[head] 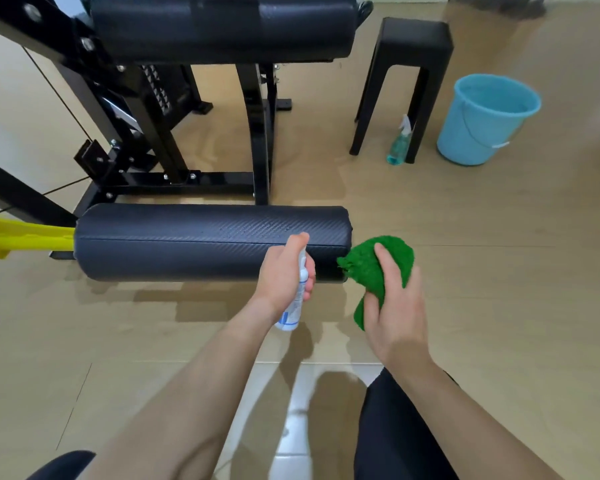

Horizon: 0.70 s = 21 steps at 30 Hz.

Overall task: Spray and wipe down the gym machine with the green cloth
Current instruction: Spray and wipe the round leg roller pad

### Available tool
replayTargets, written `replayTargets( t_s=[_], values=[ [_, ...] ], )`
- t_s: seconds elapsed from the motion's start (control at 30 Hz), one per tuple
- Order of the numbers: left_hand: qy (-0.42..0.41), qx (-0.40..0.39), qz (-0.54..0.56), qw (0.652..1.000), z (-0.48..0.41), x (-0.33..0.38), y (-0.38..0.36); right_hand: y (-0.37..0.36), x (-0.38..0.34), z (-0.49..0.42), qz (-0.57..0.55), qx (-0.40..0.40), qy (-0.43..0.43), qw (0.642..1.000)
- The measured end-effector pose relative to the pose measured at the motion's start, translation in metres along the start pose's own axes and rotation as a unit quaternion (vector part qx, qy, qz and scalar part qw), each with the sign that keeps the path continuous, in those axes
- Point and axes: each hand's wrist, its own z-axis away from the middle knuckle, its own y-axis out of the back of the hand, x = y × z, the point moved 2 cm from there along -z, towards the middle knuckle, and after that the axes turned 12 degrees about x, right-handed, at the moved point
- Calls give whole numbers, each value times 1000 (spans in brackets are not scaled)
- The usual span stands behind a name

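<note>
A black gym machine (pixel 146 109) stands ahead, with a long dark padded roller (pixel 174 240) low in front and a second pad (pixel 222 26) at the top. My left hand (pixel 284 271) grips a small white spray bottle (pixel 293 313), index finger on its top, nozzle toward the roller's right part. Fine droplets dot the roller there. My right hand (pixel 395 306) holds a bunched green cloth (pixel 378 265) just off the roller's right end.
A black plastic stool (pixel 409 64) stands at the back right with a teal spray bottle (pixel 400 142) at its foot. A light blue bucket (pixel 485 119) sits further right. A yellow lever (pixel 21 237) sticks out left of the roller. Tan floor tiles around; my knees at the bottom.
</note>
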Motion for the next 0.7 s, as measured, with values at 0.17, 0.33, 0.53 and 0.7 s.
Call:
replayTargets(
  t_s=[0.17,0.33,0.53,0.7],
  values=[
    [-11,1,-24,1000,-2,4,2,-2,-17,-31,-73,-13,-2,997],
    [-40,22,-8,999,0,1,52,-74,-50,-48,100,-42,119,987],
    [-31,62,40,997,-4,3,110,-148,-138,-55,95,-92,303,944],
    [-16,64,60,996,-11,3,110,-119,-97,-74,137,-110,350,920]
  ],
)
